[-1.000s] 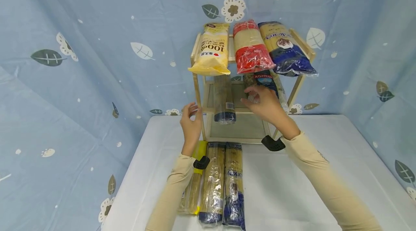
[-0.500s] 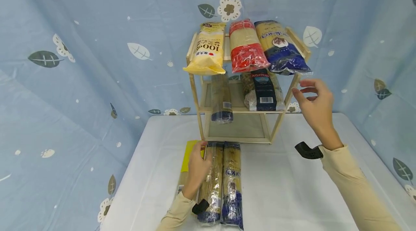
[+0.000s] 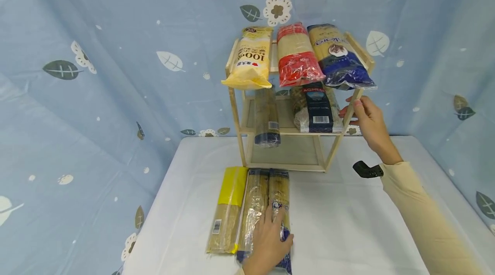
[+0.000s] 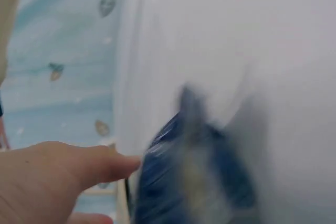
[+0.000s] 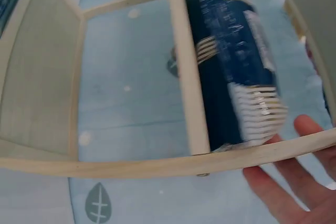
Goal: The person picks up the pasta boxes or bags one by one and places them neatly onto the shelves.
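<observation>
Yellow-topped pasta packet (image 3: 227, 210) lies farthest left on the white table (image 3: 348, 223), and two more packets lie just beside it. The left hand (image 3: 267, 242) rests on the near ends of these two, the clear-wrapped packet (image 3: 253, 206) and the blue packet (image 3: 279, 197); its fingers lie over the blue one, but the wrist view is blurred, so I cannot tell if they already grip it. Behind stands the wooden rack (image 3: 236, 107), with three packets on the top shelf and two on the middle shelf. At its right front post the right hand (image 3: 367, 118) holds the wood lightly, fingers relaxed, beside the dark packet (image 3: 317, 109). I judge the step is picking up the next packet from the table; the next move calls for a firm grip before lifting.
</observation>
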Demonstrator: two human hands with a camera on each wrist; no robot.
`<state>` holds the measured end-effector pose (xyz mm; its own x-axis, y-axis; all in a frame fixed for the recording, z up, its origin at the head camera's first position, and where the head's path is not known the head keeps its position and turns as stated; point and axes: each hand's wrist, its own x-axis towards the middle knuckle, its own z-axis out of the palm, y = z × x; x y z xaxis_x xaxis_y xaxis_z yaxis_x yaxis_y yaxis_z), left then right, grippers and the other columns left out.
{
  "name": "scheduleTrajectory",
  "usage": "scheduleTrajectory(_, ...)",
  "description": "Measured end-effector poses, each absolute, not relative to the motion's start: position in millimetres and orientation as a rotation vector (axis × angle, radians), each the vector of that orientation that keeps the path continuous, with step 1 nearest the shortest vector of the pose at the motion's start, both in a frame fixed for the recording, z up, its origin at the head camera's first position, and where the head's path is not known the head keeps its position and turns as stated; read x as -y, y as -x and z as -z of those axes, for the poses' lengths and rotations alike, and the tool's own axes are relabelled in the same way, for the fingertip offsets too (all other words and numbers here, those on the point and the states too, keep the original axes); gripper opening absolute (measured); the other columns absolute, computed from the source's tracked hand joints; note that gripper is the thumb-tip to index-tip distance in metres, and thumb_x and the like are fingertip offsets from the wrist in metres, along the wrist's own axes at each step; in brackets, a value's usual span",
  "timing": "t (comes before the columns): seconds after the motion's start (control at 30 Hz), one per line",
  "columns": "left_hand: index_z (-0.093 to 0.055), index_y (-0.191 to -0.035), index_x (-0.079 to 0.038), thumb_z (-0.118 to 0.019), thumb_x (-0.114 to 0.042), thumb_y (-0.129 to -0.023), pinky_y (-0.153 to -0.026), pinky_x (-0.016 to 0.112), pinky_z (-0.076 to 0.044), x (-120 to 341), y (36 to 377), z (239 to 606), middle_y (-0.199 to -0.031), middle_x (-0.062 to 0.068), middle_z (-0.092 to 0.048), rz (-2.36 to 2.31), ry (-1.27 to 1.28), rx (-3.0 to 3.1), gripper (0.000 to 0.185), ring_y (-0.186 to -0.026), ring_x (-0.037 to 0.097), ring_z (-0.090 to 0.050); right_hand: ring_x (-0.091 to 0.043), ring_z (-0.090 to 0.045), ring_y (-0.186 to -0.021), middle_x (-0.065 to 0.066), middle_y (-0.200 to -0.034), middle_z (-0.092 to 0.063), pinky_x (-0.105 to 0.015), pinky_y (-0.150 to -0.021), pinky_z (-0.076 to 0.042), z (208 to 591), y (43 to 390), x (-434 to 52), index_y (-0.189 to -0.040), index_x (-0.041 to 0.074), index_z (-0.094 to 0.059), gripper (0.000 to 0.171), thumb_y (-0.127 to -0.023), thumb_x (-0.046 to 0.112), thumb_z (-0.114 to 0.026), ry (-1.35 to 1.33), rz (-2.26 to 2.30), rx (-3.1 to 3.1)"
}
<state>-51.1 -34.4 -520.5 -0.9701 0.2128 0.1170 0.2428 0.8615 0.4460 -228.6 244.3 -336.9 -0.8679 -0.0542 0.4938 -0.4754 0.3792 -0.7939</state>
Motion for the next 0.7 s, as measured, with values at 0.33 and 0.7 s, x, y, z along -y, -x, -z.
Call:
scheduleTrajectory(0.33,-0.056,-0.13,-0.007,-0.08,-0.021,-0.065,-0.089,0.051,-0.043,4.7,42.4,550.1,-0.138,0.033,-0.036,0.425,0.359,2.88,0.071,-0.117,0.043,-0.044,-0.011,-0.064,-0.076,-0.022,-0.089,-0.062,-0.015,-0.059,-0.051,344.6,231.7,-239.7,-0.113,0.01,-0.055,0.026,-0.105,0.02,-0.032,-0.428,-1.399,2.159)
scheduleTrajectory(0.7,-0.055,-0.132,-0.012,-0.083,-0.023,-0.067,-0.088,0.047,-0.048,1.5,37.0,550.0,-0.145,0.023,-0.028,0.539,0.322,2.932,0.072,-0.123,0.044,-0.039,-0.008,-0.064,-0.073,-0.02,-0.086,-0.062,-0.014,-0.057,-0.05,348.0,233.6,-235.3,-0.112,0.009,-0.055,0.025,-0.105,0.02,-0.033,-0.403,-1.383,2.134)
